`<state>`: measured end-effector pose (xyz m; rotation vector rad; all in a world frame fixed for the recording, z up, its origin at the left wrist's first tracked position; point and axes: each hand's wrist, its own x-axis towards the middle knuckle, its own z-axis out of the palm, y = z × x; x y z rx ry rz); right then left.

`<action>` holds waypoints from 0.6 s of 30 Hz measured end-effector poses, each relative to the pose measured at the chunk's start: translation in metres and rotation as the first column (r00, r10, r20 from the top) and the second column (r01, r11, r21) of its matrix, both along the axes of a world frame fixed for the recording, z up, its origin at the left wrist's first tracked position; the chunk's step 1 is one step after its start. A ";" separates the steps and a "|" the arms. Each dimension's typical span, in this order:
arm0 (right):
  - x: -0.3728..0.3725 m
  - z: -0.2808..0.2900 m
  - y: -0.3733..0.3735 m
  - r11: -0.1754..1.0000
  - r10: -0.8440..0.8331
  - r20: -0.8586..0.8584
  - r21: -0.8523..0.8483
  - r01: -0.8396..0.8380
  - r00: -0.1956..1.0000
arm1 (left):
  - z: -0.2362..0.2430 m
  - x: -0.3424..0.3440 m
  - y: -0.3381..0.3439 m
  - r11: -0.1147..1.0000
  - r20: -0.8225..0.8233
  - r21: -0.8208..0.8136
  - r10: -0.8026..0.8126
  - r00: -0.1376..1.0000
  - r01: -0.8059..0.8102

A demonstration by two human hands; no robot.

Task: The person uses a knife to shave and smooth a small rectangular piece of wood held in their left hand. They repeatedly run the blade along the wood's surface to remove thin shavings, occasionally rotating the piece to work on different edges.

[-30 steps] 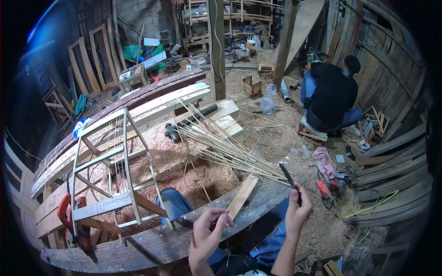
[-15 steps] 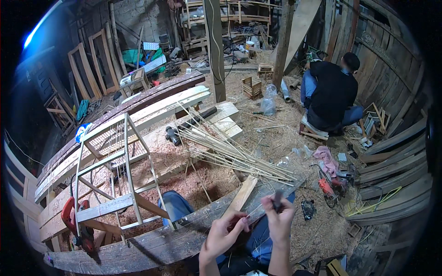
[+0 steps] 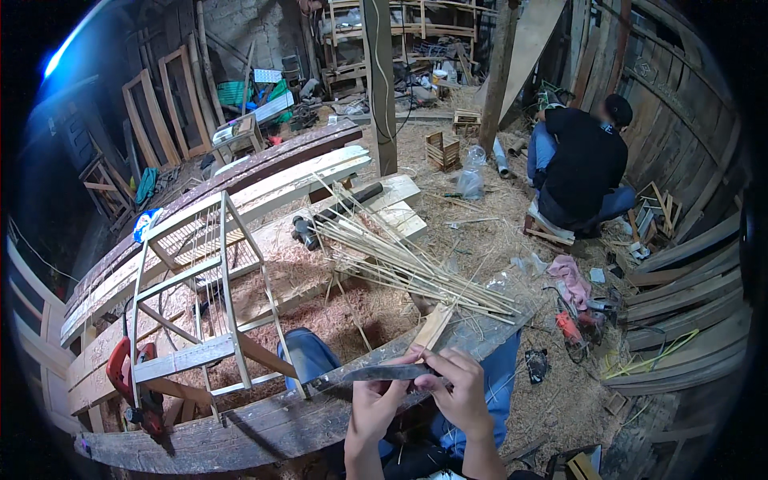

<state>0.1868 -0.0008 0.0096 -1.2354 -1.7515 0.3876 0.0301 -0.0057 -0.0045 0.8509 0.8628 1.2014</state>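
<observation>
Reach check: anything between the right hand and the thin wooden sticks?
Nothing visible blocks the right hand from the right ends of the thin wooden sticks; worn plank lies between. The knife and flat wooden slat lie left.

Weathered grey wooden plank (image 3: pixel 184 456): carries feet of an open, ladder-like frame of pale wood (image 3: pixel 184 358), the near ends of a fan of thin pale wooden sticks (image 3: pixel 416 272), and a flat pale strip of wood (image 3: pixel 434 326).
Pale timber boards (image 3: pixel 402 192): hold a dark hammer-shaped tool (image 3: pixel 304 232), its handle crossed by the sticks, and pinkish wood shavings (image 3: pixel 292 272).
Dark reddish-brown beam (image 3: pixel 280 156): has a blue-and-white plastic packet (image 3: pixel 146 226) at its far edge.
Straw-coloured, shaving-strewn floor (image 3: pixel 480 240): bears a small slatted wooden crate (image 3: pixel 442 152), a clear plastic object (image 3: pixel 470 184), a crumpled pink cloth (image 3: pixel 570 278) and, just beside it, a red corded power tool (image 3: pixel 568 326).
</observation>
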 end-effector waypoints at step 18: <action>0.024 -0.009 0.003 0.939 -0.229 0.177 0.299 0.169 0.957 | 0.022 -0.004 -0.005 0.996 0.012 0.015 -0.090 0.996 0.090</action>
